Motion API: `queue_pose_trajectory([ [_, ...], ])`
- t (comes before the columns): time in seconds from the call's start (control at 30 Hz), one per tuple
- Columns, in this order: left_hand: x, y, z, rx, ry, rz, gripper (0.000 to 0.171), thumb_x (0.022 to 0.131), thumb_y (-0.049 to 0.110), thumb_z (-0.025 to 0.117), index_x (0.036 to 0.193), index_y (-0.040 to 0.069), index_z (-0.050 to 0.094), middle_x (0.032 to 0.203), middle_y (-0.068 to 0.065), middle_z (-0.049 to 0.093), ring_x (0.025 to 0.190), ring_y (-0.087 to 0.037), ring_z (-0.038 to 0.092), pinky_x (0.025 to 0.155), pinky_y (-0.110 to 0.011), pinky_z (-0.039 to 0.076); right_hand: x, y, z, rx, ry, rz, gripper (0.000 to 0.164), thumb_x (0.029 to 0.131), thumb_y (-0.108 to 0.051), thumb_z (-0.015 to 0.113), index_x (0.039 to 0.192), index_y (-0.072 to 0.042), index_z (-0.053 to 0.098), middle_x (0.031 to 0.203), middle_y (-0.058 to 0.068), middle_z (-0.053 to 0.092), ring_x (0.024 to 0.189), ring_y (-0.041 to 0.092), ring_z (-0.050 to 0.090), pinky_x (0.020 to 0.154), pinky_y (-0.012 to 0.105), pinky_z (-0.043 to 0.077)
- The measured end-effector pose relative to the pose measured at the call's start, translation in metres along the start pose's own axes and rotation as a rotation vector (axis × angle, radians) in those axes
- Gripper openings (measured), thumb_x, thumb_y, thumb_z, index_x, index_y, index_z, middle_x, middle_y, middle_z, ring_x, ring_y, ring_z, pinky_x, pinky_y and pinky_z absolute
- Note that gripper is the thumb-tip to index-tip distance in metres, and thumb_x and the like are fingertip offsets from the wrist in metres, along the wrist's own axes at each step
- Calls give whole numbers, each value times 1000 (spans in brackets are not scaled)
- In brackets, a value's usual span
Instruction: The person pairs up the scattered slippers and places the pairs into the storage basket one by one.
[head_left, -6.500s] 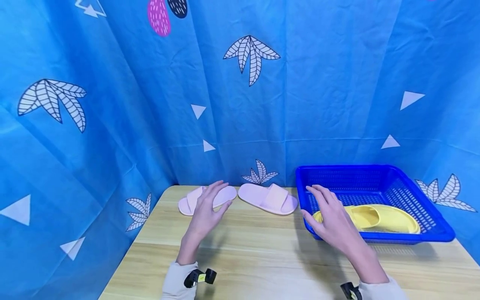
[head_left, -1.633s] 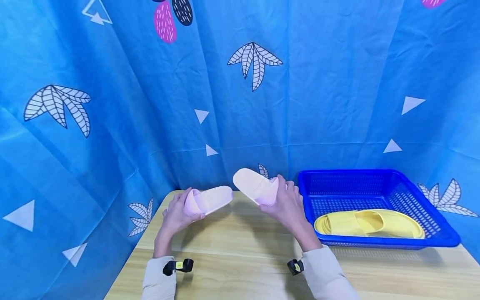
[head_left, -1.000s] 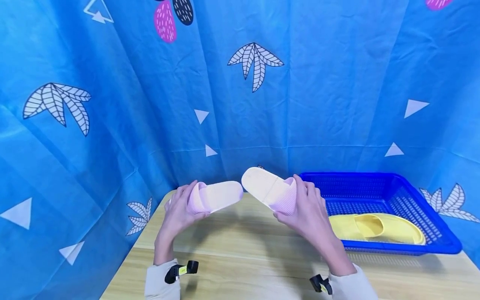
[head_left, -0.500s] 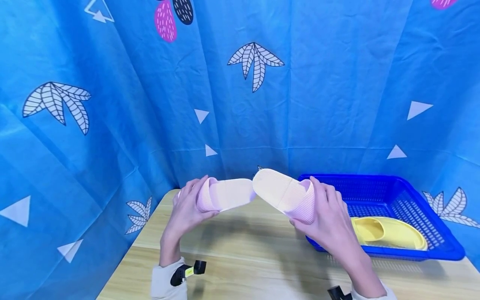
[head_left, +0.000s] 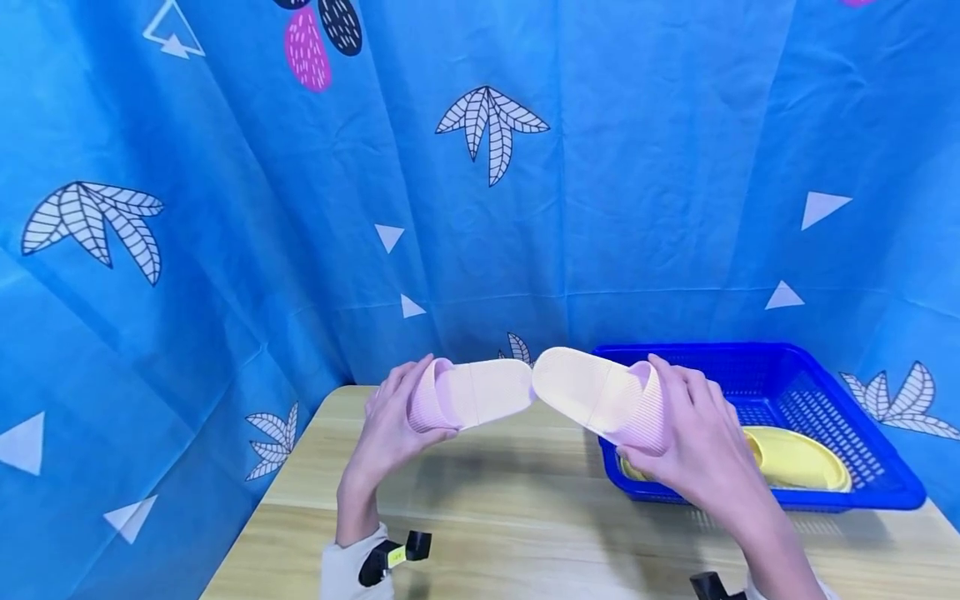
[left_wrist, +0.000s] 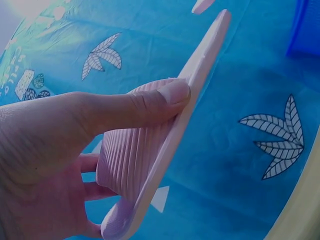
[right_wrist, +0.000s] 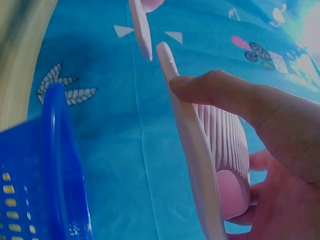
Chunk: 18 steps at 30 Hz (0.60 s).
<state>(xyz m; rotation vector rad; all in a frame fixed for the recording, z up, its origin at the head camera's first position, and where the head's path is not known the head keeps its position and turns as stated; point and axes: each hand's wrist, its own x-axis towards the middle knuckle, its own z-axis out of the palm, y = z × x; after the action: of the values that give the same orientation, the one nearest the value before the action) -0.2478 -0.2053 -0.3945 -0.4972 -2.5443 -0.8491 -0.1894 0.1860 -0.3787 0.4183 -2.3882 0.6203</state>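
Observation:
My left hand (head_left: 390, 425) grips a pale pink slide slipper (head_left: 487, 392) by its ribbed strap, thumb on the sole's edge in the left wrist view. The matching pink slipper (head_left: 581, 387) is in my right hand (head_left: 705, 442), also held around the strap. Both are raised above the table and tilted, with their heel ends meeting at the middle of the head view. In the right wrist view the thumb (right_wrist: 215, 92) presses the sole's side while the other fingers lie behind the strap. The right hand overlaps the basket's left part in the head view.
A blue perforated basket (head_left: 855, 498) stands at the right of the wooden table (head_left: 495, 517). Inside it lies a yellow slipper (head_left: 806, 462), partly hidden by my right hand and forearm. A blue patterned curtain (head_left: 645, 167) hangs behind the table.
The two pink slippers lay on the table at first; both hands have since picked them up by the straps. They have moved rightward, and their heel ends have come together.

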Motion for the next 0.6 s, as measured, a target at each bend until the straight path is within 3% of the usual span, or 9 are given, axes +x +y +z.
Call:
queue_pose_trajectory([
  [0.23, -1, 12, 15, -8, -5, 32, 108, 64, 30, 100, 156, 17, 44, 144, -13, 50, 132, -32, 44, 106, -62, 30, -7, 18, -10, -12, -15, -34, 115, 52, -40, 100, 148, -4, 47, 125, 21, 56, 107, 42, 51, 76, 61, 45],
  [0.37, -3, 16, 21, -11, -16, 44, 110, 64, 33, 100, 157, 19, 43, 145, -11, 49, 133, -29, 44, 107, -62, 30, -9, 25, -15, 5, -10, -79, 118, 51, -40, 100, 150, -5, 46, 126, 19, 57, 109, 40, 51, 79, 61, 44],
  [0.6, -5, 16, 16, 6, 22, 77, 111, 63, 32, 101, 157, 20, 43, 144, -10, 50, 132, -29, 45, 105, -60, 33, -10, 27, -20, 49, -15, -129, 118, 50, -35, 101, 150, -6, 46, 127, 14, 57, 107, 35, 51, 81, 55, 41],
])
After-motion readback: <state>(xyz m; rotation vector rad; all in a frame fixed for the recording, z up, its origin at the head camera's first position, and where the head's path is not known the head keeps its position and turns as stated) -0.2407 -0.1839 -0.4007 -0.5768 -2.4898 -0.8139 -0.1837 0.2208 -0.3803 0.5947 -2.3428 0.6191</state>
